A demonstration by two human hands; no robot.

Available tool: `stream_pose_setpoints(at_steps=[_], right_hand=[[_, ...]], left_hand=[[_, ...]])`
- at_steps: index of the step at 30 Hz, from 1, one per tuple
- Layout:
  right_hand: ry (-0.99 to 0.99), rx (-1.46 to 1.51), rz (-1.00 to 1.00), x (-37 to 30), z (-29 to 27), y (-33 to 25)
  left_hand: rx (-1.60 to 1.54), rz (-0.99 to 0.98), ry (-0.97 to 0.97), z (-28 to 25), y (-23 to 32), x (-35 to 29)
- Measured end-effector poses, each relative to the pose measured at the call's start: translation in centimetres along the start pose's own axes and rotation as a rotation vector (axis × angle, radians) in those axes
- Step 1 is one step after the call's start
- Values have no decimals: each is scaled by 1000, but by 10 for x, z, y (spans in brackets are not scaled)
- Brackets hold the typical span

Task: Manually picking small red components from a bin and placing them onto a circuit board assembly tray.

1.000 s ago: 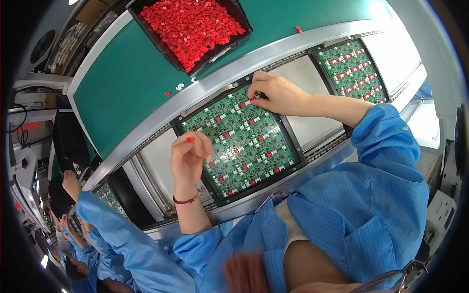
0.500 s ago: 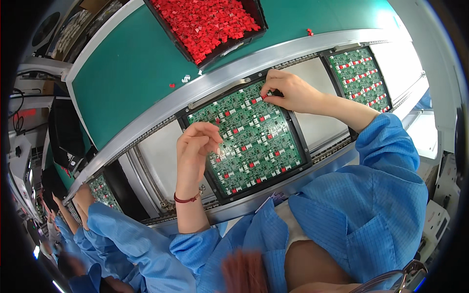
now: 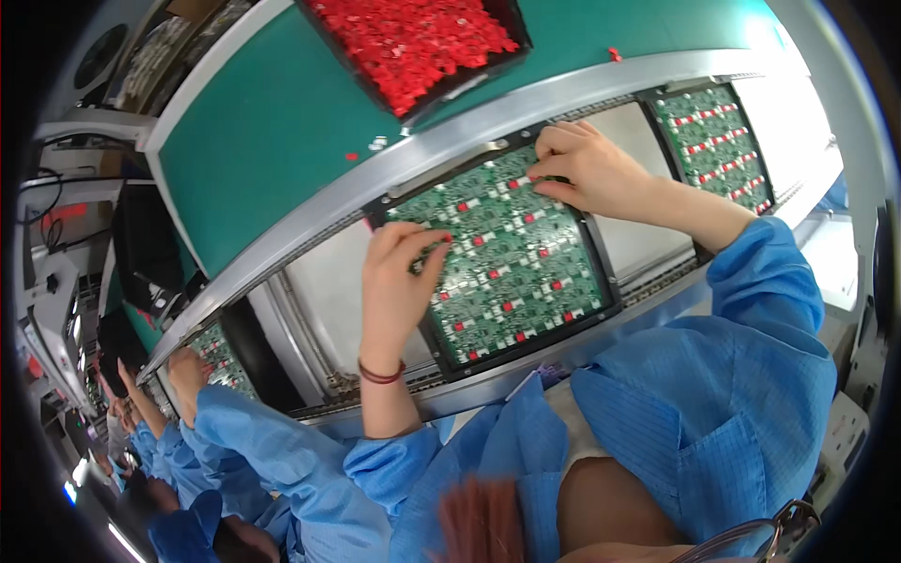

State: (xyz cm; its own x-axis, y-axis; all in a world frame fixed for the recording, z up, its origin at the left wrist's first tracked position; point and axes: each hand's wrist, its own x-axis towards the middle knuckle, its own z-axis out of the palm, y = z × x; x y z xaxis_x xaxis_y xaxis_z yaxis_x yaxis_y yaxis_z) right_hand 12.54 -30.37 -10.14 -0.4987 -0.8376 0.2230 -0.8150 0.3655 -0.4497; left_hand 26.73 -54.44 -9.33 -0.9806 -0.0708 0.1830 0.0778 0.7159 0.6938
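Left hand (image 3: 399, 272) pinched a red plug (image 3: 446, 238); right hand (image 3: 593, 171) bent over the board (image 3: 507, 258), grip unclear. Fitting seemingly called for careful alignment next.

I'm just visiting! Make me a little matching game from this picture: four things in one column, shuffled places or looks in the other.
1. Left hand
2. Black bin
3. Wristband
4. Right hand

A. Dark red, around a wrist
B. At the circuit board's far right corner
C. At that board's left side
D. Heaped with red pieces

Pairs: 1-C; 2-D; 3-A; 4-B
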Motion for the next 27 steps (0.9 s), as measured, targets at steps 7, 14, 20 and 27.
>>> stream_pose_setpoints(at_steps=[7, 14, 20, 27], right_hand=[[109, 34, -144, 83, -32, -2], [191, -106, -20, 152, 8, 60], [155, -51, 4, 171, 18, 54], [160, 12, 22, 167, 14, 62]], left_hand=[[109, 202, 151, 32, -29, -14], [-173, -56, 89, 21, -2, -5], [-585, -312, 25, 8, -13, -6], [-1064, -501, -32, 12, -19, -4]])
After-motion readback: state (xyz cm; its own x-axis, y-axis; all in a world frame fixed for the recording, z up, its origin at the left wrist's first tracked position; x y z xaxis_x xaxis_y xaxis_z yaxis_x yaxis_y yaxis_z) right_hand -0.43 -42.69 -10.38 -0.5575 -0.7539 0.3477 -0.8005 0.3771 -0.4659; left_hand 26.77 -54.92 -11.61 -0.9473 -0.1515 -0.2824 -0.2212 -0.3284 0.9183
